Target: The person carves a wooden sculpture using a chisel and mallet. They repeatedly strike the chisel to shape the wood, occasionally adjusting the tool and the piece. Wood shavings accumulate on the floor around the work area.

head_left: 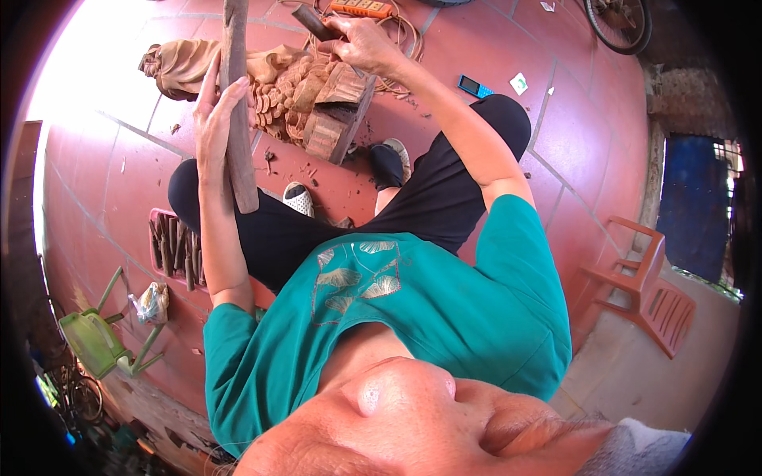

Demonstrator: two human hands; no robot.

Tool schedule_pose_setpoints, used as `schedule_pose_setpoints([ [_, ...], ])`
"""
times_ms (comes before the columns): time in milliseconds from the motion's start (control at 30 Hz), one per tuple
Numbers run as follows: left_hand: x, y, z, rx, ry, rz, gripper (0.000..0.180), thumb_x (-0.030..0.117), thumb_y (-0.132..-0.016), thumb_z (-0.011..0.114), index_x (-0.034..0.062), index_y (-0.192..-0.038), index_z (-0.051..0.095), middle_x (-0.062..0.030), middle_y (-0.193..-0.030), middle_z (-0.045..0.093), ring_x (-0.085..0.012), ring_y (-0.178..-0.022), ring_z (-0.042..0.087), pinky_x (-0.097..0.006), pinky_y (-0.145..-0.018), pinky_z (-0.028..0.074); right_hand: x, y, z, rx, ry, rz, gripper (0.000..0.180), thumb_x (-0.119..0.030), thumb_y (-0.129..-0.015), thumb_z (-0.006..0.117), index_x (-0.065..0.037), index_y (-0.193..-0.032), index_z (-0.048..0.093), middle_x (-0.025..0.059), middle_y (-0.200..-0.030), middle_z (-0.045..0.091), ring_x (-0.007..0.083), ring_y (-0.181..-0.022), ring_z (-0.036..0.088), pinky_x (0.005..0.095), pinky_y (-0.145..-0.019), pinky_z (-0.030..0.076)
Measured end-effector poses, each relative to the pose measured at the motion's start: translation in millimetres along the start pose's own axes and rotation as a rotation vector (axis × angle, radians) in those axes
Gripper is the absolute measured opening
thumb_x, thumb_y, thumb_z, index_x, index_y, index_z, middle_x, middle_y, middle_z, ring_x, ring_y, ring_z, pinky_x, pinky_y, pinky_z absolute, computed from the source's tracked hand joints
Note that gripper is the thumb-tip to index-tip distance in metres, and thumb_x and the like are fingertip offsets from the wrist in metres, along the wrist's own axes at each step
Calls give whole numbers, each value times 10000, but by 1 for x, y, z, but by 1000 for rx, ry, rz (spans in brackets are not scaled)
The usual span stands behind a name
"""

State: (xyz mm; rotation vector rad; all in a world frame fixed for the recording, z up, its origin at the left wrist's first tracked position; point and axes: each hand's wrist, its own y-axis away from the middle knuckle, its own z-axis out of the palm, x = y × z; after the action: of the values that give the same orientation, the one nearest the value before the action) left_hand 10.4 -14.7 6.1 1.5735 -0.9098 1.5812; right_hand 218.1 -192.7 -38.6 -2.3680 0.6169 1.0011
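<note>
In my left hand (216, 119) is a long greyish wooden stick (236, 151), wider toward its near end and held upright in the view. The thumb and fingers lie along both sides of it. My right hand (363, 47) is closed around a short dark brown tool (312, 22), whose working end I cannot make out. Below both hands a carved wooden statue (290, 87) lies on its side on the floor, its robed figure to the left and its blocky base to the right. The stick covers part of the statue.
A pink basket of tools (176, 247) stands by my left knee, near a green chair (94, 341) and a plastic bag (151, 303). An orange power strip (361, 8) with cords lies beyond the statue. To the right are a blue phone (474, 86) and a red plastic chair (635, 278).
</note>
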Motion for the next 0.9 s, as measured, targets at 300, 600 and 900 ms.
schedule_pose_setpoints([
  [300,-2,4,5,20,27,134,736,180,-936,676,74,-1573,324,-56,-787,630,-93,-579,578,-237,-507,483,1,-1,6,-2,146,-55,342,-216,-875,724,-14,-1144,664,218,-879,706,380,-865,694,455,-760,527],
  [600,-6,4,0,-86,-91,40,773,187,-908,720,74,-1570,336,-59,-826,654,-90,-610,589,-233,-505,483,12,0,6,-21,27,-32,342,-317,-894,721,-53,-1106,673,151,-879,728,292,-804,722,422,-725,535],
  [900,-16,0,0,-162,-295,114,787,183,-912,716,76,-1579,313,-51,-811,651,-86,-590,585,-238,-505,477,11,-2,7,-8,116,-4,359,-274,-863,754,-13,-1099,686,245,-886,701,383,-860,695,458,-747,533],
])
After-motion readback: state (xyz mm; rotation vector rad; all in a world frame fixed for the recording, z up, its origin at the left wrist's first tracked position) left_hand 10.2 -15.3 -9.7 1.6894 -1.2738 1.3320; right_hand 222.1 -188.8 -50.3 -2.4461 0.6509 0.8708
